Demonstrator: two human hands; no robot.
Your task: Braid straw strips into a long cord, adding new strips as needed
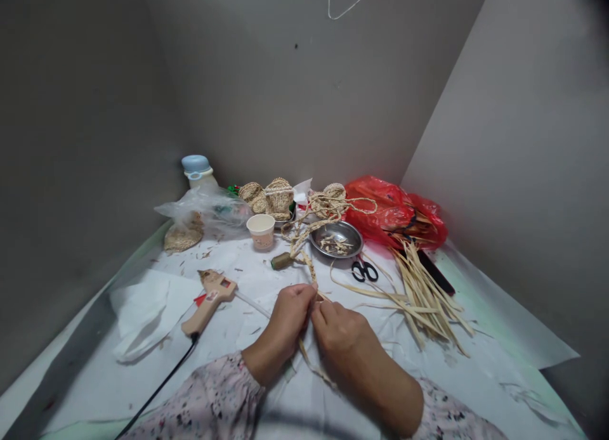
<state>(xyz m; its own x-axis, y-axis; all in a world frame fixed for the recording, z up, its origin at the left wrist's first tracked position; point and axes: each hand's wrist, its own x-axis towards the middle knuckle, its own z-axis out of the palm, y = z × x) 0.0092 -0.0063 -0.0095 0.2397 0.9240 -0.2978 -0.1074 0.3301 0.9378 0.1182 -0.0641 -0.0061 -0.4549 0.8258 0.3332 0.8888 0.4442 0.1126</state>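
Note:
A braided straw cord (309, 269) runs from the back of the table down to my two hands, with loose straw strands (309, 361) hanging below them. My left hand (292, 310) pinches the lower end of the braid. Close against it, my right hand (340, 326) has its fingers closed on the straw strands; the fingertips are partly hidden. Farther up, the cord lies in loops (328, 205) beside the steel bowl (336, 240), which holds straw scraps. A small olive-green cylinder (282, 261) lies next to the braid.
A hot glue gun (209, 300) lies at left by white paper (143, 307). A paper cup (261, 231), woven pieces (278, 198), a clear plastic bag (214, 205) and a blue-lidded bottle (196, 167) stand behind. Scissors (365, 271), straw strips (428, 294) and a red bag (380, 205) lie right.

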